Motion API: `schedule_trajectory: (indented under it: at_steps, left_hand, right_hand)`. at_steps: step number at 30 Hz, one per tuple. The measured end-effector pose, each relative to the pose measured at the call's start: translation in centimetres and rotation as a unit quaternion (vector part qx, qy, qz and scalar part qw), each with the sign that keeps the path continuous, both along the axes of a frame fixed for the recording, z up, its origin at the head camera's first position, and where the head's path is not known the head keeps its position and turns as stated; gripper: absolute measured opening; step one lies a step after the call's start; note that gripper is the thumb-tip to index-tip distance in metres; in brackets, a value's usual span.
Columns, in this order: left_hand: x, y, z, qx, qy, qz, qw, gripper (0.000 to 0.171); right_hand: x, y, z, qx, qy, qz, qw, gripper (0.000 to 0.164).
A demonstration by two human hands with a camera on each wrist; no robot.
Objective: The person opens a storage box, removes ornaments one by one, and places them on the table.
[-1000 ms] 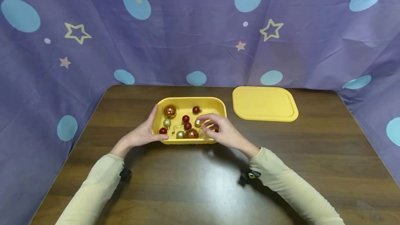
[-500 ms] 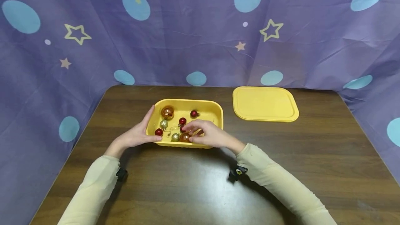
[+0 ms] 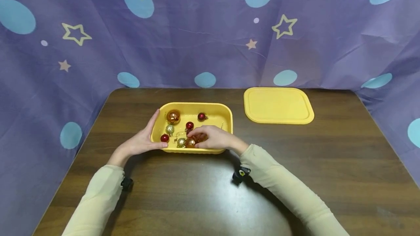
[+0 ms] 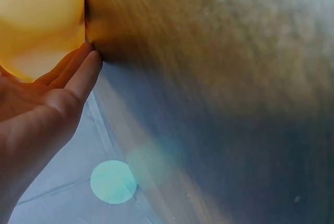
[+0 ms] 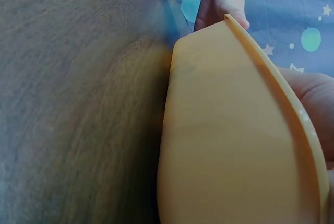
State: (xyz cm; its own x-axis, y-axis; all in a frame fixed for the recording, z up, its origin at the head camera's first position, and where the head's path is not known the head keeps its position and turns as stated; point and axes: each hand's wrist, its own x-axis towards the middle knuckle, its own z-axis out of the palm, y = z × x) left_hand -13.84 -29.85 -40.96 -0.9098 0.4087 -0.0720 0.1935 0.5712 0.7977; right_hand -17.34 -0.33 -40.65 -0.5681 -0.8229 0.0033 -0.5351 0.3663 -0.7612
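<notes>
A yellow rectangular box [image 3: 226, 119] stands uncovered on the table, with small Christmas baubles inside. My left hand [image 3: 139, 141] holds its left end, thumb over the near rim, fingers along the outer wall. My right hand [image 3: 214, 137] reaches into the box over the near rim, fingers bent down around an orange bauble [image 3: 190, 142]; whether they grip it is hidden. Left of it lies a gold bauble [image 3: 181, 142]. Farther left are a red bauble [image 3: 164, 138], a glittery gold bauble [image 3: 170, 129] and a large orange bauble [image 3: 173, 116]. Two more red baubles, one dark [image 3: 201, 116], lie toward the middle and back.
A flat yellow lid [image 3: 279, 105] lies at the back of the brown wooden table [image 3: 183, 192], right of the box. A purple curtain [image 3: 210, 39] with stars and ovals hangs behind the table and along its sides.
The box has shifted slightly left with my left hand. My right hand has moved left inside it, from beside a gold bauble to the orange bauble at the near wall.
</notes>
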Motion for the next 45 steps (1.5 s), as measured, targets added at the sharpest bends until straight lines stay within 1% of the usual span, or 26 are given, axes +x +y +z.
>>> schedule_trajectory:
  at_steps: [2,6,9,11,13,15,18,24,27,29,30,32,37,41,43,45]
  left_hand:
    - [0.1,0.0,-0.1,0.006,-0.004,0.001,1.0,0.118]
    - [0.1,0.0,-0.1,0.02,-0.011,0.003,0.9997,0.117]
    - [0.0,0.2,-0.1,0.032,-0.013,0.001,0.9994,0.117]
    - [-0.1,0.2,-0.1,0.037,-0.014,-0.001,0.9992,0.116]
    - [-0.1,0.3,-0.1,0.04,-0.015,-0.001,0.9991,0.116]
    - [-0.2,0.2,-0.1,0.041,-0.016,-0.002,0.9991,0.116]
    - [-0.3,0.2,-0.3,0.041,-0.016,-0.002,0.999,0.117]
    - [-0.4,0.1,-0.5,0.033,-0.015,0.004,0.9993,0.116]
    - [-0.4,0.1,-0.4,0.034,-0.015,0.004,0.9993,0.116]
    - [-0.3,0.1,-0.4,0.034,-0.014,0.003,0.9993,0.116]
    - [-0.3,0.1,-0.4,0.035,-0.014,0.003,0.9993,0.116]
    - [-0.3,0.2,-0.4,0.032,-0.014,0.003,0.9994,0.116]
    - [-0.2,0.3,-0.4,0.031,-0.017,0.005,0.9994,0.115]
    - [-0.1,0.3,-0.4,0.037,-0.023,0.006,0.999,0.116]
    - [-0.1,0.3,-0.4,0.041,-0.025,0.006,0.9989,0.116]
    - [-0.2,0.4,-0.4,0.041,-0.024,0.005,0.9989,0.115]
  right_hand:
    - [0.0,-0.2,0.0,0.011,-0.008,0.001,1.0,0.042]
    - [0.0,-0.6,0.0,0.03,0.004,0.004,1.0,0.042]
    - [-0.2,-0.5,0.0,0.029,0.008,0.003,1.0,0.04]
    - [-0.3,-0.4,-0.1,0.01,-0.008,-0.001,1.0,0.04]
    - [-0.5,-0.3,-0.2,-0.019,-0.035,-0.006,0.999,0.04]
    - [-0.6,-0.3,-0.3,-0.05,-0.065,-0.011,0.997,0.04]
    - [-0.8,-0.1,-0.2,-0.076,-0.088,-0.02,0.993,0.042]
    - [-0.8,0.4,0.4,-0.096,-0.078,-0.026,0.992,0.046]
    - [-0.7,0.9,0.8,-0.126,-0.073,-0.022,0.989,0.046]
    - [-0.8,1.5,1.1,-0.154,-0.066,-0.017,0.986,0.045]
    - [-0.8,1.8,1.2,-0.166,-0.069,-0.017,0.984,0.045]
    - [-0.8,2.6,1.5,-0.186,-0.079,-0.017,0.979,0.046]
    - [-0.8,4.9,2.1,-0.217,-0.111,-0.035,0.969,0.049]
    - [-1.0,6.4,2.4,-0.256,-0.145,-0.055,0.954,0.048]
    - [-1.0,7.0,2.5,-0.271,-0.172,-0.073,0.944,0.048]
    - [-1.1,7.6,2.7,-0.283,-0.187,-0.093,0.936,0.048]
